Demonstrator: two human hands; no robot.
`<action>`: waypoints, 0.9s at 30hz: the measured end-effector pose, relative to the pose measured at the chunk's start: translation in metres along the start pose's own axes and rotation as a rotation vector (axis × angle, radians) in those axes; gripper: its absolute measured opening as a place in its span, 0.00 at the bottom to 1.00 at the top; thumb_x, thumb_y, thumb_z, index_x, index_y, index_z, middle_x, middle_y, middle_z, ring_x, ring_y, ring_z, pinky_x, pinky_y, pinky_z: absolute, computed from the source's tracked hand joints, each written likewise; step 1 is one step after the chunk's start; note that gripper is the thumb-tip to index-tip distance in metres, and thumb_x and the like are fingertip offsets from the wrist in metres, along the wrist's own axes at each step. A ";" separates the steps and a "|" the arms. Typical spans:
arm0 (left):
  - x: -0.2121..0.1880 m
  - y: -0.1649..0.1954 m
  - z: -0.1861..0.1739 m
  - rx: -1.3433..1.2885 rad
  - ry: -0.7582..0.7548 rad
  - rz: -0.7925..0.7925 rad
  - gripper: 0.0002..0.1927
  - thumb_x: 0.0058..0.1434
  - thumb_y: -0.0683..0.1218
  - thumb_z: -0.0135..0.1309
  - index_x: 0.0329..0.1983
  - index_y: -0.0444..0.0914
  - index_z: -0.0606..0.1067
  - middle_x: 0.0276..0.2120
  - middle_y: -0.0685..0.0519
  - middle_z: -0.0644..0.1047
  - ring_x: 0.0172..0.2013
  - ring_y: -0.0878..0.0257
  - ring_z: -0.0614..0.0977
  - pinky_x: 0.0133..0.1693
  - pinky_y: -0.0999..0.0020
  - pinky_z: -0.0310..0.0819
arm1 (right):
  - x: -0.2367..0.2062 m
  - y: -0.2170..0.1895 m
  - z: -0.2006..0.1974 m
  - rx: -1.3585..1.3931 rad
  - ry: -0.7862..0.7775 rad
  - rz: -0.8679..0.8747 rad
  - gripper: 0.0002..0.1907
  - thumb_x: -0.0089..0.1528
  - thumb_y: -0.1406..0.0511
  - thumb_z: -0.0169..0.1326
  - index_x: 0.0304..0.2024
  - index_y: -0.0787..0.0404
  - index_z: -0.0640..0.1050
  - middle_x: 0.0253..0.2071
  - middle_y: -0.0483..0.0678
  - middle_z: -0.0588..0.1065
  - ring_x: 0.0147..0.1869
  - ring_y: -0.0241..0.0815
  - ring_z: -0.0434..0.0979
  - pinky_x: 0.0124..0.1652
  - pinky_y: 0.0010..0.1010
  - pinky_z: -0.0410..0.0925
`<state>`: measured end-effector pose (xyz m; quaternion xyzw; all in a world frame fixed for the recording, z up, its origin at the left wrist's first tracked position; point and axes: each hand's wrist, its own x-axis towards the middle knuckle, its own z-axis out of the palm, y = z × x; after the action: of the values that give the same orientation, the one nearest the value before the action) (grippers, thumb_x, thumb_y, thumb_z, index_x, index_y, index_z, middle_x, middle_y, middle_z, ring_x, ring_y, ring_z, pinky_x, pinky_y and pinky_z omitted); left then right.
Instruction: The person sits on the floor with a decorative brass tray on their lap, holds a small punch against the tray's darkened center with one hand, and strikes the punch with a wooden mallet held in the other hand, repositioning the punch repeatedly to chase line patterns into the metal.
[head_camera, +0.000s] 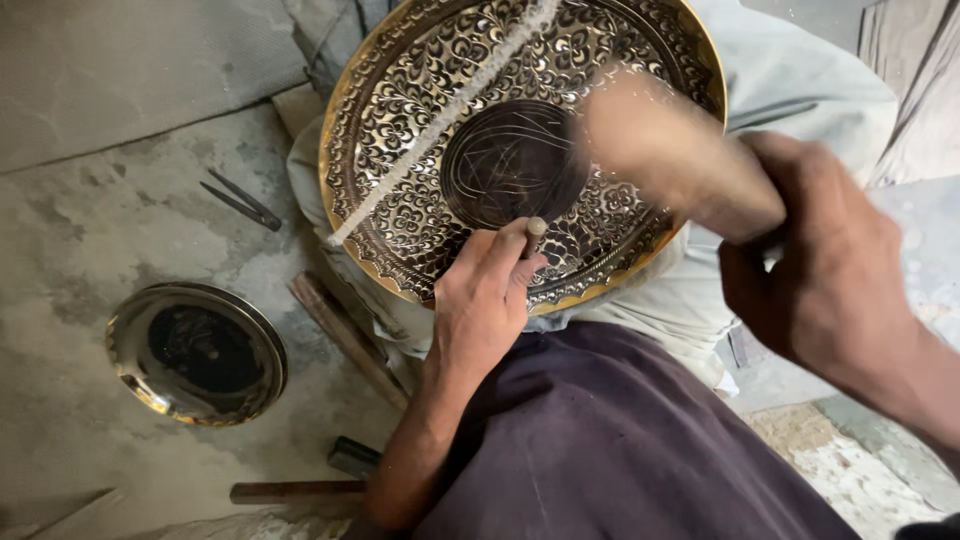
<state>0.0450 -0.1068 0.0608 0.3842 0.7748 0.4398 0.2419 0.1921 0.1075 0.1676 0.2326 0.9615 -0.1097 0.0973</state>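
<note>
Blurring hides mallet (670, 150) in right fist (830, 290); left hand (480, 300) pinches chisel (535, 232).

1. The engraved brass plate (420, 120) lay tilted on the lap, floral-patterned around a dark scratched centre
2. A short punch (535, 232) stood on it
3. The wooden mallet (670, 150) was blurred above

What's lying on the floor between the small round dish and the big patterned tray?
A wooden stick lies slantwise on the floor between the small dish and the big tray, near the left hand. The head view shows it.
</note>
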 end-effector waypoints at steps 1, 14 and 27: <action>0.000 0.000 0.000 -0.011 0.003 -0.011 0.18 0.69 0.43 0.58 0.61 0.42 0.72 0.37 0.49 0.77 0.35 0.54 0.83 0.36 0.60 0.78 | 0.000 -0.001 0.000 -0.145 -0.057 -0.029 0.30 0.56 0.74 0.57 0.62 0.57 0.76 0.41 0.55 0.76 0.41 0.52 0.76 0.42 0.45 0.70; -0.007 -0.005 0.001 -0.189 0.206 -0.072 0.11 0.69 0.42 0.60 0.50 0.36 0.73 0.39 0.51 0.79 0.35 0.59 0.84 0.38 0.63 0.80 | 0.008 0.002 -0.013 -0.096 0.159 -0.126 0.29 0.59 0.78 0.58 0.64 0.61 0.76 0.46 0.60 0.77 0.46 0.55 0.78 0.50 0.42 0.72; -0.009 0.002 0.009 -0.039 0.220 -0.054 0.11 0.67 0.42 0.62 0.48 0.35 0.73 0.36 0.49 0.76 0.35 0.57 0.82 0.36 0.63 0.78 | 0.032 -0.022 -0.034 -0.312 0.110 -0.284 0.33 0.45 0.71 0.60 0.56 0.57 0.79 0.41 0.50 0.78 0.43 0.49 0.78 0.45 0.42 0.71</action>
<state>0.0581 -0.1091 0.0583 0.3080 0.7979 0.4878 0.1747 0.1492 0.1106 0.1967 0.0828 0.9938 0.0405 0.0630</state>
